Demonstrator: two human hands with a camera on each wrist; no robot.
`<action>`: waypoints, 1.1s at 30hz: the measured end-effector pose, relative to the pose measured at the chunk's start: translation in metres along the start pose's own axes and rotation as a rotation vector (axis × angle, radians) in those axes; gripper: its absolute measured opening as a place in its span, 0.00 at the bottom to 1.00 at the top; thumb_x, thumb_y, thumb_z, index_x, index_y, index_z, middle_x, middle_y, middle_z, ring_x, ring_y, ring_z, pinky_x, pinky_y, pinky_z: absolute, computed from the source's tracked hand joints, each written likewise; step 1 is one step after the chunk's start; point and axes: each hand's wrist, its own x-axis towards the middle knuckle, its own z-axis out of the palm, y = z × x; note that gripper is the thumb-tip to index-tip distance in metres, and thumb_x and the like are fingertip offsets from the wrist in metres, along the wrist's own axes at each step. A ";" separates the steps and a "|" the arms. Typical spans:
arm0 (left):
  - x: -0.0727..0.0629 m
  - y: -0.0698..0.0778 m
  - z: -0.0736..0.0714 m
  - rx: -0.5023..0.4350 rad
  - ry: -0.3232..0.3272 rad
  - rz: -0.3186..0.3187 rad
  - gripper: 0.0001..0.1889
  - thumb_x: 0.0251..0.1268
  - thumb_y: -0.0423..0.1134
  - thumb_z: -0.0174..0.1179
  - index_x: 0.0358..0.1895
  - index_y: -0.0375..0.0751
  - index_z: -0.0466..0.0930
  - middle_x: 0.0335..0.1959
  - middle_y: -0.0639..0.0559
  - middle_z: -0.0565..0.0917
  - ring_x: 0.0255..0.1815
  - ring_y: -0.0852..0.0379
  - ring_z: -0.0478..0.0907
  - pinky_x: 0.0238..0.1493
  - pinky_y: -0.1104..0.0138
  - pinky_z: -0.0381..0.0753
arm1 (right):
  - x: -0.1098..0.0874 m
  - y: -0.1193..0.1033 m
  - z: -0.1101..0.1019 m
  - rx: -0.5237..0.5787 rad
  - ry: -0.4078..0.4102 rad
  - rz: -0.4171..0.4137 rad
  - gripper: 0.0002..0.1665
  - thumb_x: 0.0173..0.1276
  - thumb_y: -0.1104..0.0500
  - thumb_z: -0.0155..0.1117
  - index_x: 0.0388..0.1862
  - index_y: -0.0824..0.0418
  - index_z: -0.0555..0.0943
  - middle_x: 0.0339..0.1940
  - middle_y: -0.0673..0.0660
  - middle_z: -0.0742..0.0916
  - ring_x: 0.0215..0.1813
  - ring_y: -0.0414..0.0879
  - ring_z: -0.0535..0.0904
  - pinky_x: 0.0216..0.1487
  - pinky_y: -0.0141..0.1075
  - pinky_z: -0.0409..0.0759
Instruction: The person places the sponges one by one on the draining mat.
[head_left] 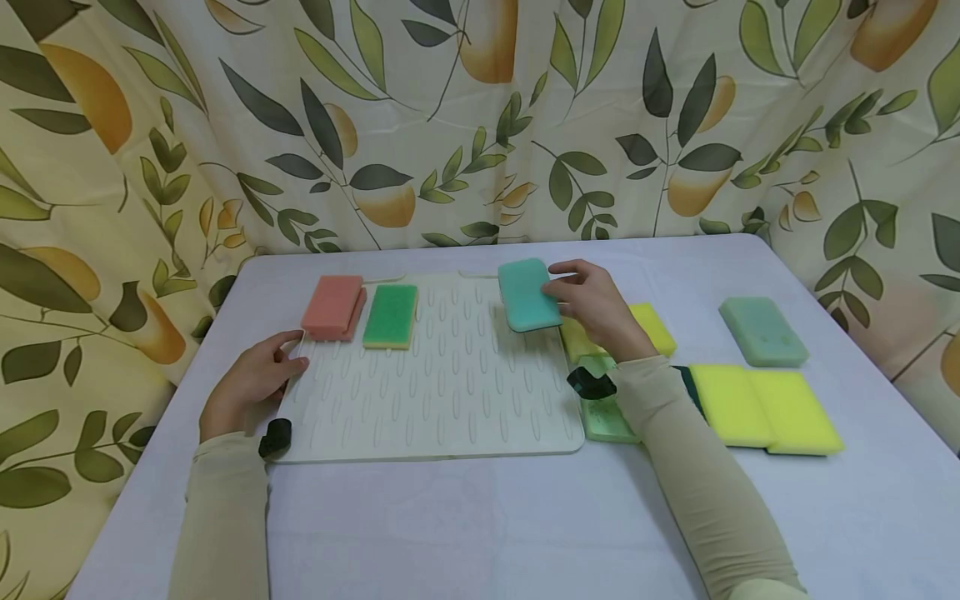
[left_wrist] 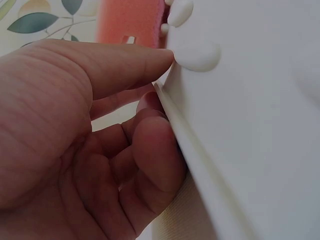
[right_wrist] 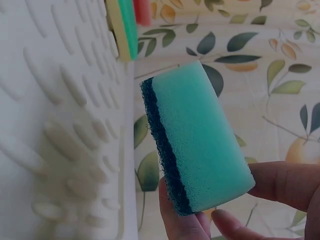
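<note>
A white draining mat [head_left: 450, 408] with raised oval ridges lies on the table. My left hand [head_left: 246, 382] pinches its left edge; in the left wrist view the thumb [left_wrist: 135, 67] is on the upper side and curled fingers are below. Over the mat's right back part, my right hand [head_left: 597, 310] holds a teal sponge [head_left: 527, 293] by its right side. The right wrist view shows this sponge's dark scouring layer [right_wrist: 165, 150] facing the mat, apart from it. On the mat's left back part are a pink sponge [head_left: 330, 308] and a green-topped yellow sponge [head_left: 390, 317].
Right of the mat lie yellow sponges [head_left: 652, 327] and a light green sponge [head_left: 609, 421], partly hidden by my right arm. Farther right are two bright yellow sponges [head_left: 795, 412] and a pale green sponge [head_left: 763, 332]. A leaf-patterned curtain [head_left: 480, 167] hangs behind the table.
</note>
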 end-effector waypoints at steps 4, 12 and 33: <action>0.000 0.000 -0.001 -0.006 -0.003 -0.007 0.37 0.84 0.43 0.57 0.86 0.33 0.53 0.43 0.39 0.73 0.36 0.47 0.76 0.41 0.57 0.76 | -0.002 -0.002 0.009 -0.014 -0.003 -0.012 0.31 0.80 0.61 0.62 0.77 0.69 0.70 0.66 0.66 0.75 0.62 0.54 0.76 0.70 0.47 0.77; 0.000 -0.002 -0.002 0.010 0.002 0.006 0.36 0.83 0.40 0.56 0.85 0.32 0.54 0.42 0.38 0.75 0.33 0.48 0.76 0.39 0.58 0.77 | 0.001 -0.002 0.026 -0.026 -0.034 -0.025 0.29 0.80 0.62 0.61 0.76 0.70 0.71 0.66 0.69 0.75 0.61 0.56 0.77 0.68 0.49 0.78; 0.004 -0.004 0.001 -0.010 0.022 0.012 0.35 0.83 0.40 0.57 0.84 0.34 0.57 0.38 0.41 0.75 0.32 0.48 0.76 0.38 0.58 0.77 | -0.001 -0.005 0.064 -0.017 -0.066 -0.069 0.26 0.80 0.64 0.60 0.72 0.70 0.71 0.64 0.68 0.75 0.60 0.57 0.76 0.65 0.52 0.81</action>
